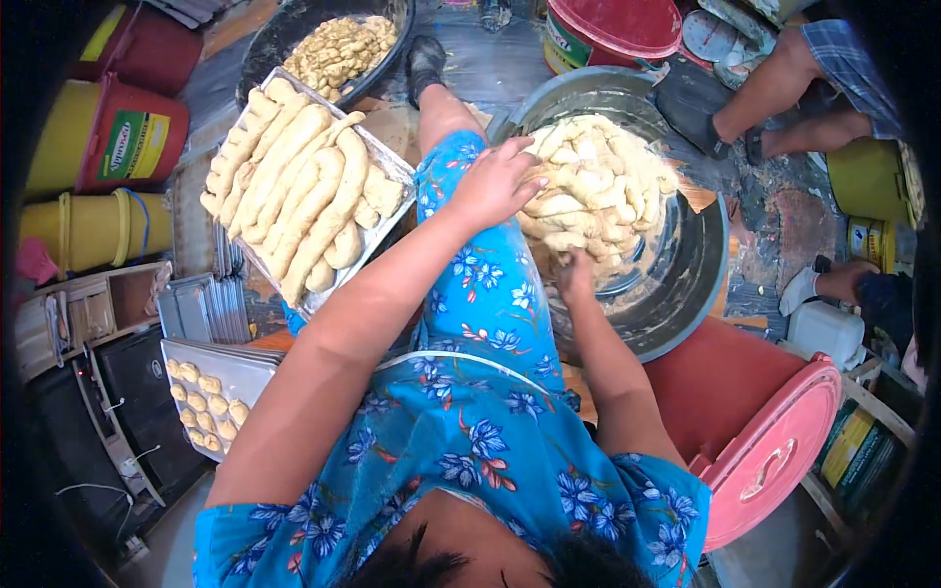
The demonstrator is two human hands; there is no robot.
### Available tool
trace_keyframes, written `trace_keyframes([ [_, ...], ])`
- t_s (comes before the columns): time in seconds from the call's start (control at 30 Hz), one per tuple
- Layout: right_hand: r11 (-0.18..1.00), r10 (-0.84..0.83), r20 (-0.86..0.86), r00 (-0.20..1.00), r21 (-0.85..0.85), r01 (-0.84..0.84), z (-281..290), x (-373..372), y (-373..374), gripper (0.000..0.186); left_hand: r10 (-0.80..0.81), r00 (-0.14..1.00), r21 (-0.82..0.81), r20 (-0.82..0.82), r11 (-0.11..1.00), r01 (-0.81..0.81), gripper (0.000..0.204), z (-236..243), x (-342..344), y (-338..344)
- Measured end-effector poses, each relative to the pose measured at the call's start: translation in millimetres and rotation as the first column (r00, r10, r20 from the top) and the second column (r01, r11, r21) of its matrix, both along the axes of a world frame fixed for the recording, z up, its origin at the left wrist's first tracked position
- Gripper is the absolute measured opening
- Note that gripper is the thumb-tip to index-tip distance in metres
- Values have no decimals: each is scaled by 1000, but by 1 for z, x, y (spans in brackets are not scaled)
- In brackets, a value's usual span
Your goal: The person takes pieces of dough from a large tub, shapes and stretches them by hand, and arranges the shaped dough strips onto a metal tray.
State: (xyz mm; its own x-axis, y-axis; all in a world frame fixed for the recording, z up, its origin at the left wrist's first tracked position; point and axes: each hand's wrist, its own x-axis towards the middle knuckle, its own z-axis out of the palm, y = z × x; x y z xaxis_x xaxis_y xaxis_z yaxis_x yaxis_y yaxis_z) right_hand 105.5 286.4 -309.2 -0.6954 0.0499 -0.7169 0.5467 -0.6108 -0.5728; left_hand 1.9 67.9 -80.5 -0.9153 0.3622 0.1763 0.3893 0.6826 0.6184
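Observation:
A large heap of pale dough ropes and lumps (pixel 598 181) fills much of a grey basin (pixel 696 284) at my right. My left hand (pixel 500 179) is raised over the basin's left side, fingers apart, tips at or just above the dough's edge. My right hand (pixel 576 274) is at the heap's near edge, its fingers partly hidden by dough. On my left, a metal tray (pixel 387 196) holds several long, thick dough ropes (pixel 304 186) laid side by side.
A dark tub of dough pieces (pixel 343 54) stands ahead, a red bucket (pixel 608 29) beyond. A tray of small dough rounds (pixel 206 397) sits lower left. A pink-lidded barrel (pixel 765 451) is lower right. Another person's legs (pixel 769 83) are upper right. Stacked buckets (pixel 137 137) line the left.

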Motion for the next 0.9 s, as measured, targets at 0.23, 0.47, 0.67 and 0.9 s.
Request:
trace_keyframes([
  [0.23, 932, 197, -241, 950, 347, -105, 75, -24, 43, 45, -6, 999, 30, 32, 1000, 5, 29, -1, -4, 2],
  [0.47, -567, 812, 491, -315, 537, -625, -41, 6, 38, 45, -9, 999, 33, 50, 999, 7, 28, -4, -6, -9],
  [0.67, -213, 929, 370, 24, 583, -784, 104, -18, -1, 27, -113, 985, 60, 127, 993, 106, 44, -9, 3, -12],
  [0.9, 107, 989, -66, 130, 933, -344, 278, -69, -40, 23, -376, 924, 415, 74, 854, 314, 88, 6, 19, -3],
])
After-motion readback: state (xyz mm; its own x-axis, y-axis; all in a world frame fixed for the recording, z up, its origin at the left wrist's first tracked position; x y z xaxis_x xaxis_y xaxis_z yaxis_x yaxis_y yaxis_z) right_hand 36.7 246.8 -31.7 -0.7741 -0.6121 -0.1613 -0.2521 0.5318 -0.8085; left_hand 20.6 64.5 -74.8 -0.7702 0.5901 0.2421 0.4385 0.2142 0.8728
